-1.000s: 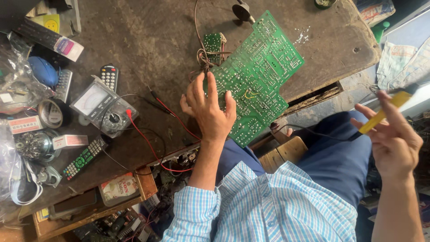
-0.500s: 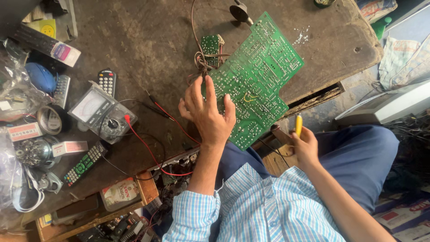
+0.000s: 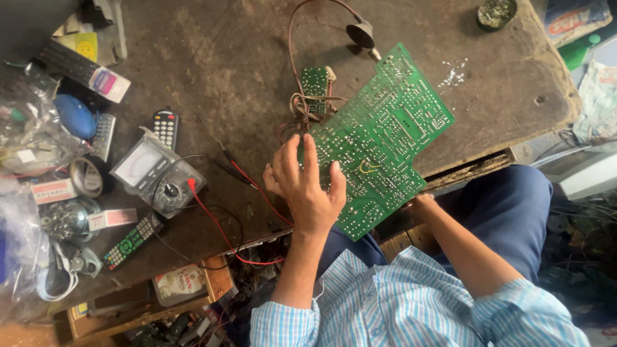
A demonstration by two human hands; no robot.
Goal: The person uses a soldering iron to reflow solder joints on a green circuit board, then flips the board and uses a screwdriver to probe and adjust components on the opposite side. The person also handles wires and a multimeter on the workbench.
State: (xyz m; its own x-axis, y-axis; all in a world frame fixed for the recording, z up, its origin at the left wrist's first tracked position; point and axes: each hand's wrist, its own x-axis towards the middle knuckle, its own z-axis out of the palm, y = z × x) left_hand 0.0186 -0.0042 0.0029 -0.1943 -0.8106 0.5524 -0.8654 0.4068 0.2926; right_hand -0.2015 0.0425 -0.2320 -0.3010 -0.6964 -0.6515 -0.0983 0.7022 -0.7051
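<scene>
- my right hand (image 3: 419, 204) is tucked under the near edge of the green circuit board (image 3: 379, 138), mostly hidden, so i can't tell its grip.
- my left hand (image 3: 307, 186) lies flat, fingers spread, on the board's left part, grasping nothing.
- the board rests on the counter (image 3: 218, 71), overhanging its near edge.
- an analog multimeter (image 3: 157, 170) sits left; a small green board (image 3: 314, 82) lies beyond.

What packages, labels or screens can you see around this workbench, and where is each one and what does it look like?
Multimeter: left of the left hand, grey box with a pale dial window.
Small cartons: far left, white with red print.
Long box: upper left, dark with a white and pink end.
Flat pack: front edge of the bench, cream with red print.
Printed bag: top right, blue and white.
</scene>
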